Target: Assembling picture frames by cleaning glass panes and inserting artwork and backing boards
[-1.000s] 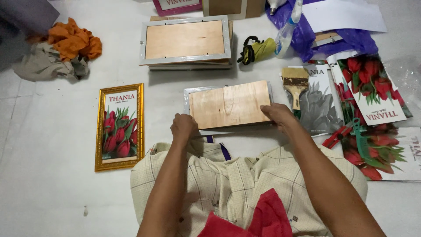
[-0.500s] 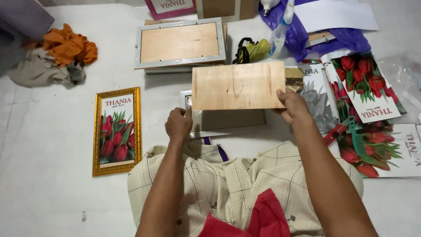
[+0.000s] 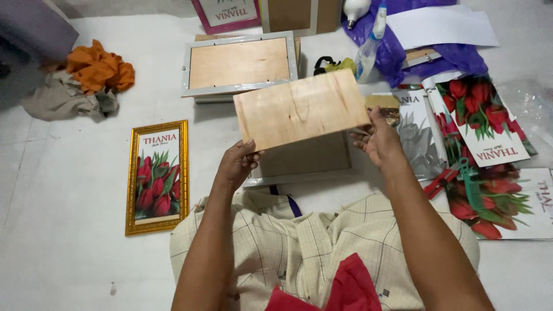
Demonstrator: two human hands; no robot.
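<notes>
I hold a plain plywood backing board (image 3: 299,108) up in the air with both hands, tilted, above a silver picture frame (image 3: 299,175) lying face down on the white floor. My left hand (image 3: 237,164) grips the board's lower left corner. At the right edge, my right hand (image 3: 377,141) holds the board with fingers spread behind it. The open frame beneath shows a brownish inner panel, partly hidden by the board and my hands.
A gold-framed tulip picture (image 3: 156,175) lies at the left. Another silver frame (image 3: 239,64) lies face down farther back. Tulip prints (image 3: 489,124), a paintbrush (image 3: 385,106), a spray bottle (image 3: 368,43), purple plastic (image 3: 397,52) and crumpled cloths (image 3: 95,72) surround it.
The board lay in the frame on the floor a second ago. Both hands lifted it out and raised it higher, tilting it toward me.
</notes>
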